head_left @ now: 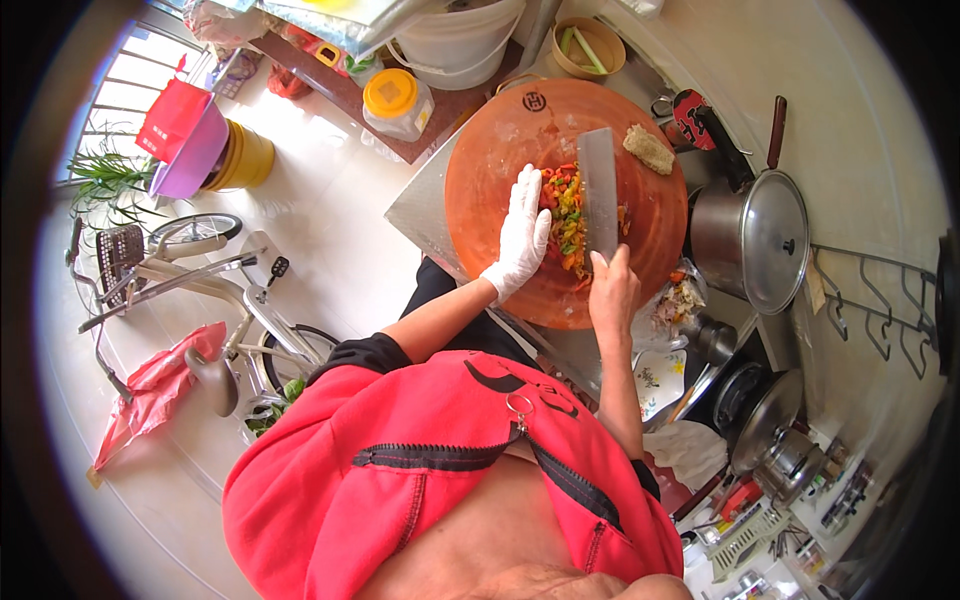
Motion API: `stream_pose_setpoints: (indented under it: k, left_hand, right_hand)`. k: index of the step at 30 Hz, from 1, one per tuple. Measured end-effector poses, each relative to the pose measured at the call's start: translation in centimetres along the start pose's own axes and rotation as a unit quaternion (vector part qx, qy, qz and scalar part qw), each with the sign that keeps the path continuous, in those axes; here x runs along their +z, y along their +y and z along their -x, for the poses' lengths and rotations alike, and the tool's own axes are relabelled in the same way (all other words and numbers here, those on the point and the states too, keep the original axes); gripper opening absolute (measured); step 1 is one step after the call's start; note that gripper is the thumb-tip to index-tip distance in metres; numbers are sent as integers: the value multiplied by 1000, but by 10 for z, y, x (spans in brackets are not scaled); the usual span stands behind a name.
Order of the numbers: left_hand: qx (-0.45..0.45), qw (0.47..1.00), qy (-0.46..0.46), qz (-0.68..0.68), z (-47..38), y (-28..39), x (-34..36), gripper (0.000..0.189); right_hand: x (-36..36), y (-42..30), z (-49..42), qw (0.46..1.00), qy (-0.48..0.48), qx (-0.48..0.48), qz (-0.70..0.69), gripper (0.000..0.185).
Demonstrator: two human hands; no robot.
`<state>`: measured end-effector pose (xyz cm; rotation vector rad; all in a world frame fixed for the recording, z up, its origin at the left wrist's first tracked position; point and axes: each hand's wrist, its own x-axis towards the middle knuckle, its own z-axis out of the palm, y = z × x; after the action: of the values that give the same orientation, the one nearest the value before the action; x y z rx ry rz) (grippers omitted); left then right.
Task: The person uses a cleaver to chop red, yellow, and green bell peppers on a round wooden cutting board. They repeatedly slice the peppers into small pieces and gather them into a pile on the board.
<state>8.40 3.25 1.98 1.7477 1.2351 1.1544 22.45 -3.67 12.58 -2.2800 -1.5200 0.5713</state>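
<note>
A round reddish chopping board [487, 161] lies before me. Across its middle runs a narrow heap of chopped red, orange and green peppers [568, 217]. My right hand [615, 289], bare, grips the handle of a cleaver [598, 187], whose broad blade stands along the heap's right side. A few pepper bits [623, 220] lie right of the blade. In a white glove, my left hand [523, 236] is stretched flat along the heap's left side, thumb toward the peppers, holding nothing. A tan scrubbing pad [649, 149] rests at the board's upper right.
A lidded steel pot [716, 232] stands close to the board's right, beside a plastic bag of scraps [679, 304]. Beyond the board are a bowl with green stalks [559, 56] and a yellow-lidded jar [397, 112]. A bicycle [240, 300] stands on the floor at left.
</note>
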Motion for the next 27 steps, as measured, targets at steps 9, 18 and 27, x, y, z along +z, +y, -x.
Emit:
stream_pose_setpoints:
  k: [9, 18, 27]
  left_hand:
    - [3, 1000, -1, -8, 0, -4, 2, 60]
    - [-16, 999, -8, -38, 0, 0, 4, 58]
    - [-22, 999, -20, -44, 3, 6, 5, 57]
  right_hand:
    - [1, -3, -7, 998, -54, -1, 17, 29]
    - [-11, 6, -15, 997, -43, -4, 63, 22]
    - [-20, 7, -21, 995, -75, 29, 61, 28]
